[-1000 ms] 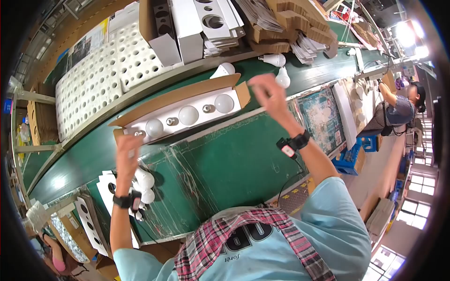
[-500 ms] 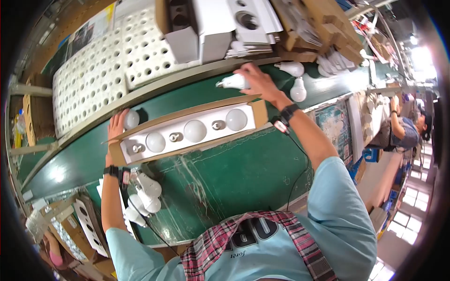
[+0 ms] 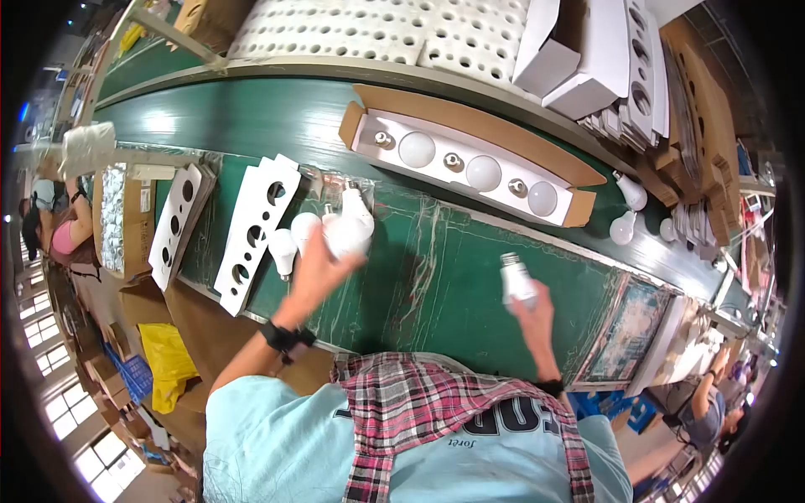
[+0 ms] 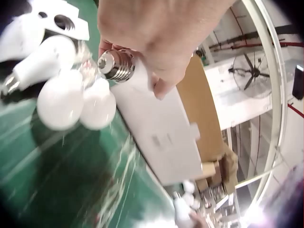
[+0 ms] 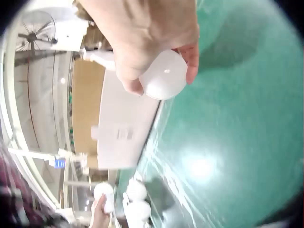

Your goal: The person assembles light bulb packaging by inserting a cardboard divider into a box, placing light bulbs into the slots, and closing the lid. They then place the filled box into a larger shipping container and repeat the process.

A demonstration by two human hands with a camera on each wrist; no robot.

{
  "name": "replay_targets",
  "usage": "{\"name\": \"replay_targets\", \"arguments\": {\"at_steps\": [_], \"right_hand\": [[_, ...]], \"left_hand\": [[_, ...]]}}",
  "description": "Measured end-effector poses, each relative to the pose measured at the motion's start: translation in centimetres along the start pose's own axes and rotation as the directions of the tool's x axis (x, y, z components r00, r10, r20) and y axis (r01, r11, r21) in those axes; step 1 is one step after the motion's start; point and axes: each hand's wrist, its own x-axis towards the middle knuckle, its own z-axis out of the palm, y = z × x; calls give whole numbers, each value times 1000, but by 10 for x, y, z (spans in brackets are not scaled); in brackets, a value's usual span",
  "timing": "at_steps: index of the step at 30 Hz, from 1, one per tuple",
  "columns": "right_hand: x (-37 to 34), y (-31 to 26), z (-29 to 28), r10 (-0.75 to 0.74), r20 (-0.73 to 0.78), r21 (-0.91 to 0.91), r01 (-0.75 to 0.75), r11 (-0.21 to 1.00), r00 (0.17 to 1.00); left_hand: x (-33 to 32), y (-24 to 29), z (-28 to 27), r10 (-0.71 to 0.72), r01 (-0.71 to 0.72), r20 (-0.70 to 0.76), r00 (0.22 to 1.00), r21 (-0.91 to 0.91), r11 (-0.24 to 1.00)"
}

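Note:
Above the cluster of loose bulbs at the left, my left hand (image 3: 317, 272) pinches a light bulb (image 4: 117, 64), its metal screw base showing in the left wrist view. My right hand (image 3: 537, 317) grips another light bulb (image 3: 518, 281) over the green worktop, screw base pointing away from me; its round white dome (image 5: 165, 78) sits between thumb and fingers in the right wrist view. Beyond the hands lies a long open box (image 3: 579, 207) with a white insert, where round domes alternate with screw bases. Loose bulbs (image 3: 283, 250) lie around my left hand.
White cardboard inserts with round holes (image 3: 256, 226) lie left of the loose bulbs. More bulbs (image 3: 622, 228) lie past the box's right end. A rail (image 3: 335, 67) runs along the back, with perforated white foam trays (image 3: 335, 33) behind it. Another person (image 3: 700, 411) sits far right.
Both hands have come back from behind the box to its near side, the right bringing a bulb from there. The left now holds a bulb above the cluster. The head view has turned left.

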Motion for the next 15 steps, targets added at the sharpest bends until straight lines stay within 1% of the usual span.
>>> {"name": "replay_targets", "arguments": {"at_steps": [1,2,3,5,6,7,8,9,10,11,13,14,15], "right_hand": [[-4,-20,19,-43,98,-63,50,997,994],[-1,-18,41,-188,173,-125,211,970,967],[5,-22,65,-360,204,-169,395,903,910],[20,-32,106,-375,221,-170,414,894,900],[29,-37,122,-348,251,-184,397,899,903],[40,-47,144,-404,259,-97,439,893,877],[45,-48,155,-392,290,-108,436,893,873],[45,-53,160,-415,286,-140,466,874,864],[41,-63,157,-402,276,-161,455,876,873],[37,-72,152,-390,266,-182,443,878,881],[40,-74,132,-388,339,-126,450,884,857],[43,-74,118,-389,375,-97,453,886,842],[49,-78,101,-345,440,-81,419,904,829]], "left_hand": [[-23,14,9,-88,62,170,982,152,986],[-38,11,25,66,-108,202,977,203,973],[-44,-1,43,234,-292,244,941,238,926],[-45,-13,75,273,-317,192,943,261,912],[-39,-22,85,286,-324,166,944,280,904],[-31,-32,92,304,-331,133,943,291,898],[-29,-40,95,318,-335,105,942,309,890],[-25,-43,95,335,-339,71,940,327,882],[-26,-37,87,398,-395,62,915,334,856],[-28,-32,80,422,-408,34,906,338,848],[-33,-22,68,465,-428,-27,885,347,835],[-35,-19,60,434,-415,-6,901,282,865],[-35,-16,52,398,-401,52,916,142,905]]}}
